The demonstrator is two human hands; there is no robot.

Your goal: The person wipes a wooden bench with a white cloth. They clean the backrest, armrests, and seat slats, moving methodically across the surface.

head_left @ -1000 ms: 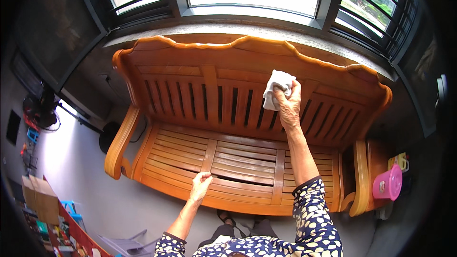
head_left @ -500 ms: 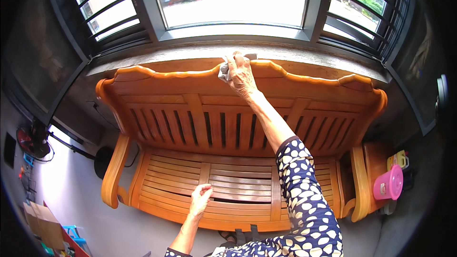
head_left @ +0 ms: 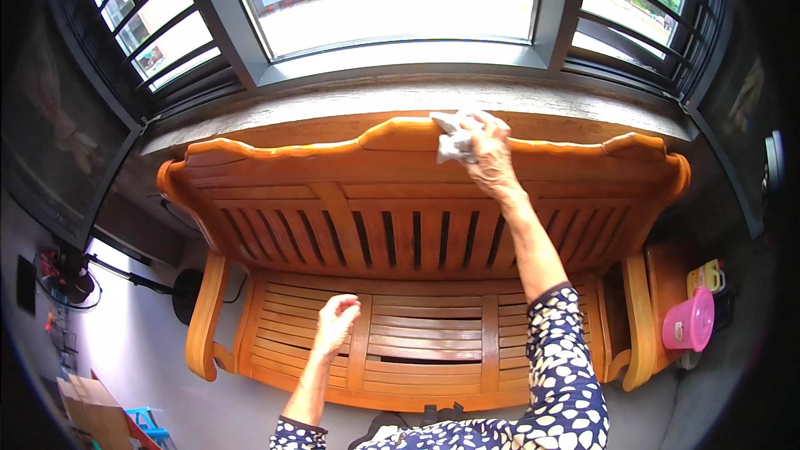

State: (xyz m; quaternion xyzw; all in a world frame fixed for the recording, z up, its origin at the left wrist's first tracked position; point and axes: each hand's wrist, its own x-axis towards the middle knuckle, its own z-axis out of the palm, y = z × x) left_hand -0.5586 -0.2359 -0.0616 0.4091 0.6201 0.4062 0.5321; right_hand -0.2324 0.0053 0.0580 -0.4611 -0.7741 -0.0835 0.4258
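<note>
A long varnished wooden bench (head_left: 421,173) with a slatted seat and a wavy-topped backrest stands in front of me. My right hand (head_left: 492,157) is closed on a crumpled light grey cloth (head_left: 454,147), pressing it over the backrest's top rail, right of the middle. Part of the cloth is hidden under the fingers. My left hand (head_left: 336,323) hovers above the seat slats with its fingers curled in, and nothing shows in it.
A window sill (head_left: 350,100) runs behind the backrest, below a framed window. Right of the bench are a pink lidded bucket (head_left: 689,321) and a yellow jug (head_left: 704,277). At the left stand a fan (head_left: 71,279) and a cardboard box (head_left: 93,410).
My right hand has slid the cloth rightward along the top rail, from near its centre. My left hand has shifted slightly left and up, still curled. The view has moved a little.
</note>
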